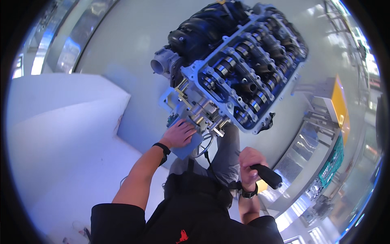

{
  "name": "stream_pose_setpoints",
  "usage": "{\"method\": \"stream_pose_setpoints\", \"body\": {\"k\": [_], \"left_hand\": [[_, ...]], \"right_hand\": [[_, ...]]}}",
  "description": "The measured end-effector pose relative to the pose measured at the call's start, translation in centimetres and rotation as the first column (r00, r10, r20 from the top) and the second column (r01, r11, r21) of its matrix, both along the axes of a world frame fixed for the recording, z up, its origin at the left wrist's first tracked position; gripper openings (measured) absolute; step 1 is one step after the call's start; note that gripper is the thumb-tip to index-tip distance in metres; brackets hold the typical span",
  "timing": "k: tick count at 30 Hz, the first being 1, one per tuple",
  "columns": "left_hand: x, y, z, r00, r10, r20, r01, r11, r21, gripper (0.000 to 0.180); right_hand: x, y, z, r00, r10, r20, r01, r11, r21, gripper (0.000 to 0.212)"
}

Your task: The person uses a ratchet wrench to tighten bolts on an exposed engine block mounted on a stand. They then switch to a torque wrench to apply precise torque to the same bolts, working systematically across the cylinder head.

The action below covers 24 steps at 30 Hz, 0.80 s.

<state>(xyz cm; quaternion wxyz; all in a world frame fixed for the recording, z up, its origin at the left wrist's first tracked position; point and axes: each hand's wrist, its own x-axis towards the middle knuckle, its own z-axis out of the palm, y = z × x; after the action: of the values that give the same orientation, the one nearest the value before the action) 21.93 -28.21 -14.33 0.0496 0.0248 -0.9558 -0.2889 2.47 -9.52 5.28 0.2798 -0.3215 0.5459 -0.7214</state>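
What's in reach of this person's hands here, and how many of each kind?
Engines with open top: 1, engine
Grey flat plates under the left hand: 1, plate
Black handles gripped by the right hand: 1, handle
Black wristbands: 2, wristband, wristband
Total: 5

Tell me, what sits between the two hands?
In the head view, between the left hand on the grey plate and the right hand gripping the black handle, a grey trouser leg shows.

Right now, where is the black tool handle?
In the head view, lower right of centre: the black tool handle is gripped in the right hand, below the engine on its stand.
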Motion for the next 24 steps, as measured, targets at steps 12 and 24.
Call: {"method": "stream_pose_setpoints", "body": {"k": [12,24], "left_hand": [[0.1,-0.2,-0.5,0.997,-0.022,0.074,0.024,0.999,-0.027,0.034],[-1.3,-1.2,0.9,0.985,-0.068,0.159,0.068,0.998,0.006,0.028]], "right_hand": [[-7.3,-6.8,0.4,0.771,0.098,-0.630,-0.002,0.988,0.152,0.063],[-7.6,-7.6,-0.7,0.914,0.049,-0.404,0.054,0.970,0.238,0.058]]}}
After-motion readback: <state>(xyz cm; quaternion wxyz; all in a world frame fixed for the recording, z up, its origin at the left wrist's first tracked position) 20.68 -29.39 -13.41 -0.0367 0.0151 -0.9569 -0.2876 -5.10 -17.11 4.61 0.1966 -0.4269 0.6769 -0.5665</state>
